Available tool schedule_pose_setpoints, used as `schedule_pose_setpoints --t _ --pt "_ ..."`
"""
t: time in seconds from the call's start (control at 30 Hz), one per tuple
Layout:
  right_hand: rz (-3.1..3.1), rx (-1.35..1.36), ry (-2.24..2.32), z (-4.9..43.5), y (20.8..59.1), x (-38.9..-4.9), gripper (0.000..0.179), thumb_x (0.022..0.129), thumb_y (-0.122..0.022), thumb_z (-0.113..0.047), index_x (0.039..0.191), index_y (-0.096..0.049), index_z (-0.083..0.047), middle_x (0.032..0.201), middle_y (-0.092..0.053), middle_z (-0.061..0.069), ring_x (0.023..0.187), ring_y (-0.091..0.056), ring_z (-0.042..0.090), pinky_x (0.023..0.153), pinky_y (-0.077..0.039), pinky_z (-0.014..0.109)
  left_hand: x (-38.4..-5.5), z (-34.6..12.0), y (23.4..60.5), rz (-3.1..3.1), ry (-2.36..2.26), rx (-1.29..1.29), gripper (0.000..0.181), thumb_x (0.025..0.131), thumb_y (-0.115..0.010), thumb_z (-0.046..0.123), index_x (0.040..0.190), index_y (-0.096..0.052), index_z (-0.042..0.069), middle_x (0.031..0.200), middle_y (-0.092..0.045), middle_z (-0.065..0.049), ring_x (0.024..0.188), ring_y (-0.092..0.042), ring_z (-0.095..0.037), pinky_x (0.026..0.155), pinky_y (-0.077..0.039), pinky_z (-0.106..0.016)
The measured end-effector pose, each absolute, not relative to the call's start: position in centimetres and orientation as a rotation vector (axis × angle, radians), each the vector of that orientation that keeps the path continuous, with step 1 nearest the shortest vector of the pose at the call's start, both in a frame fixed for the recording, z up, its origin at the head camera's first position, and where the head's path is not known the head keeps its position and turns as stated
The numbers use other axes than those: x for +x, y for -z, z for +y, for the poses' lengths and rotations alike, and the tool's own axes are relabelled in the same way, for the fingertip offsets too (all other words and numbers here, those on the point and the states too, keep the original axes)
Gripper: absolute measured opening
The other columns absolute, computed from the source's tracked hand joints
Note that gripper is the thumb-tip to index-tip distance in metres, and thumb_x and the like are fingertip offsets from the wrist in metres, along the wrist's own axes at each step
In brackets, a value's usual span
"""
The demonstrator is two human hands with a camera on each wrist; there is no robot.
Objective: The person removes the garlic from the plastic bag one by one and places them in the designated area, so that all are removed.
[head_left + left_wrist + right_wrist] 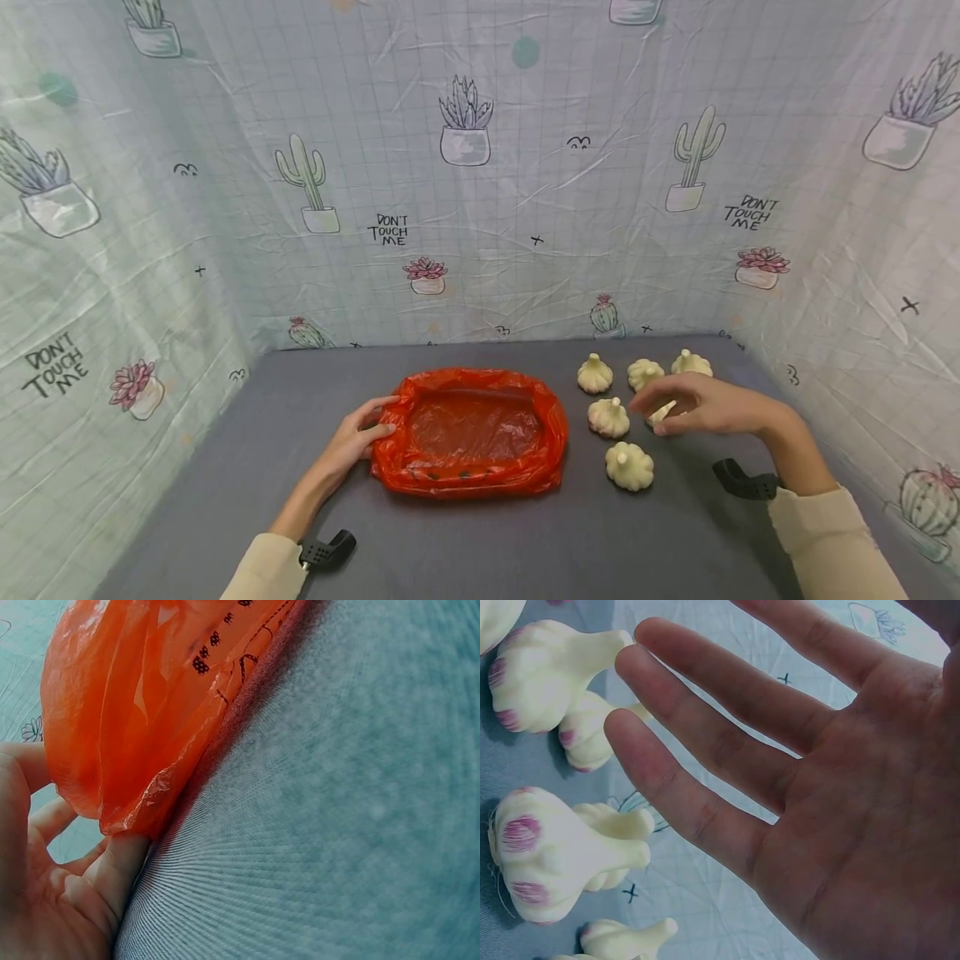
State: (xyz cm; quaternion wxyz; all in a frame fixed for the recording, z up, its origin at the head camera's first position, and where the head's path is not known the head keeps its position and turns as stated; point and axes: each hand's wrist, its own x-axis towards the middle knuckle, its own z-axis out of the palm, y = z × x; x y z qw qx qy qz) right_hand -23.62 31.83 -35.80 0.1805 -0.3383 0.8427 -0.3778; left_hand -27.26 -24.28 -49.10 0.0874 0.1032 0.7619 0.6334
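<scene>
A red plastic bag lies on the grey table with its mouth spread wide and its rim folded outward. At the bag's left end, my left hand rests its extended fingers against the plastic; the left wrist view shows the bag beside those fingers, some partly hidden behind it. My right hand hovers above the garlic bulbs at the right, fingers apart and holding nothing. One garlic bulb is partly covered by that hand. Nearby are a front bulb and a middle-row bulb.
Behind the right hand stand further bulbs, among them a back-left bulb and a back-right bulb. A printed curtain hangs around the back and both sides of the table.
</scene>
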Motion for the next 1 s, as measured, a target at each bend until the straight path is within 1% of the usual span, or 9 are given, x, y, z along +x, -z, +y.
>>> schedule_pose_setpoints --t 0.17,0.37,0.47,0.57,0.7,0.77,0.9,1.0 --pt "2.357 -0.951 1.086 32.0 35.5 -23.6 0.034 0.102 -0.065 -0.013 0.135 -0.062 -0.009 0.134 -0.064 0.015 0.119 -0.064 0.003 0.09 -0.06 0.032 -27.2 -24.2 49.0 2.278 -1.855 0.302 0.054 0.101 -0.066 0.019 0.152 -0.049 0.011 0.142 -0.047 -0.03 0.096 -0.071 -0.018 0.073 -0.063 -0.034" --pt "2.34 -0.952 1.107 32.1 35.2 -23.5 0.035 0.103 -0.063 -0.012 0.137 -0.06 -0.004 0.134 -0.064 0.013 0.119 -0.064 0.001 0.09 -0.06 0.032 -27.1 -24.1 48.6 2.276 -1.853 0.287 0.055 0.1 -0.067 0.019 0.151 -0.049 0.011 0.142 -0.047 -0.029 0.093 -0.071 -0.019 0.071 -0.063 -0.034" --pt "2.335 -0.935 1.102 32.2 35.2 -23.5 0.036 0.103 -0.063 -0.012 0.138 -0.059 -0.004 0.135 -0.063 0.016 0.119 -0.063 0.002 0.091 -0.06 0.031 -27.2 -24.1 48.5 2.255 -1.852 0.297 0.055 0.1 -0.064 0.015 0.152 -0.047 0.011 0.143 -0.047 -0.029 0.094 -0.07 -0.018 0.071 -0.062 -0.033" --pt "2.337 -0.92 1.091 32.2 35.3 -23.5 0.037 0.103 -0.063 -0.013 0.139 -0.059 -0.005 0.137 -0.061 0.02 0.121 -0.064 0.007 0.091 -0.06 0.032 -27.3 -24.1 48.3 2.206 -1.865 0.307 0.058 0.098 -0.059 0.009 0.154 -0.045 0.011 0.144 -0.046 -0.029 0.095 -0.068 -0.016 0.071 -0.062 -0.033" --pt "2.345 -0.914 1.081 32.3 35.4 -23.6 0.038 0.103 -0.064 -0.013 0.139 -0.058 -0.006 0.138 -0.059 0.023 0.123 -0.064 0.013 0.091 -0.06 0.032 -27.3 -24.4 47.9 2.13 -1.886 0.34 0.065 0.094 -0.052 0.002 0.158 -0.038 0.011 0.146 -0.044 -0.03 0.095 -0.066 -0.014 0.073 -0.061 -0.033" --pt "2.344 -0.911 1.086 32.3 35.4 -23.6 0.038 0.103 -0.064 -0.014 0.139 -0.058 -0.006 0.138 -0.059 0.023 0.123 -0.064 0.013 0.09 -0.06 0.033 -27.2 -24.5 47.6 2.099 -1.882 0.356 0.069 0.094 -0.051 0.001 0.16 -0.034 0.011 0.147 -0.042 -0.032 0.095 -0.066 -0.015 0.074 -0.061 -0.033" --pt "2.345 -0.901 1.1 32.4 35.3 -23.5 0.037 0.103 -0.064 -0.014 0.138 -0.059 -0.008 0.138 -0.059 0.022 0.122 -0.064 0.007 0.09 -0.06 0.033 -27.1 -25.0 47.1 2.048 -1.863 0.375 0.076 0.093 -0.052 0.001 0.163 -0.025 0.013 0.151 -0.038 -0.035 0.101 -0.066 -0.019 0.08 -0.061 -0.037" --pt "2.346 -0.896 1.105 32.4 35.2 -23.4 0.036 0.102 -0.064 -0.014 0.138 -0.059 -0.009 0.138 -0.06 0.021 0.122 -0.063 0.005 0.09 -0.06 0.032 -27.0 -25.3 46.7 2.019 -1.837 0.396 0.077 0.094 -0.053 0.001 0.164 -0.022 0.014 0.155 -0.034 -0.035 0.105 -0.065 -0.02 0.084 -0.061 -0.039"
